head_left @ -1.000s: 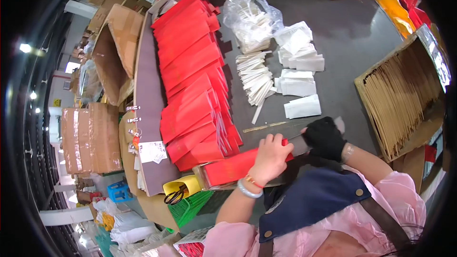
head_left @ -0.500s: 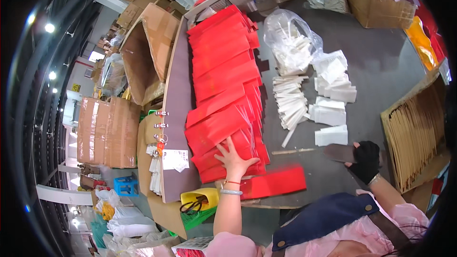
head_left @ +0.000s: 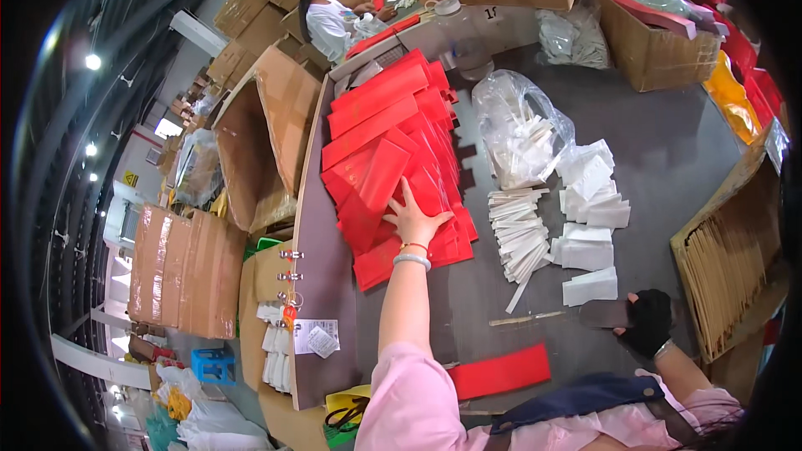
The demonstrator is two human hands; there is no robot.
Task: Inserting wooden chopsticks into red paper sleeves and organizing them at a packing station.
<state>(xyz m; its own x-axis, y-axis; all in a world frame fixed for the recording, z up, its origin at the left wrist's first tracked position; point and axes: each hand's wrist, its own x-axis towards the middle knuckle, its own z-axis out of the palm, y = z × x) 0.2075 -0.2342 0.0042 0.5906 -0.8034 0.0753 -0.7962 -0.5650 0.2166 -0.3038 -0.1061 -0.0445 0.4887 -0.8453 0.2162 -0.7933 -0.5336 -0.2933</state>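
Note:
My left hand (head_left: 413, 221) lies with fingers spread on a long overlapping pile of red paper envelopes (head_left: 376, 98). The envelopes under it sit askew. My right hand (head_left: 647, 323), in a black fingerless glove, is closed around a flat, dark, round-ended strip (head_left: 603, 314), whose exact kind I cannot make out. One red envelope (head_left: 501, 370) lies apart near the table's front edge. Small white paper slips (head_left: 588, 286) stand in overlapping stacks between the pile and my right hand, beside a fanned row of narrow folded white slips (head_left: 518, 234).
A clear plastic bag (head_left: 522, 129) of white slips and a clear jar (head_left: 472, 54) stand farther back. An open carton of brown sheets (head_left: 723, 259) is at the right. A raised board (head_left: 313, 284) edges the table's left side. A person (head_left: 326, 17) sits beyond.
My left hand has reached farther up the pile, pushing the near envelopes away and skewing them. The view has shifted, while my right hand keeps its grip on the dark strip.

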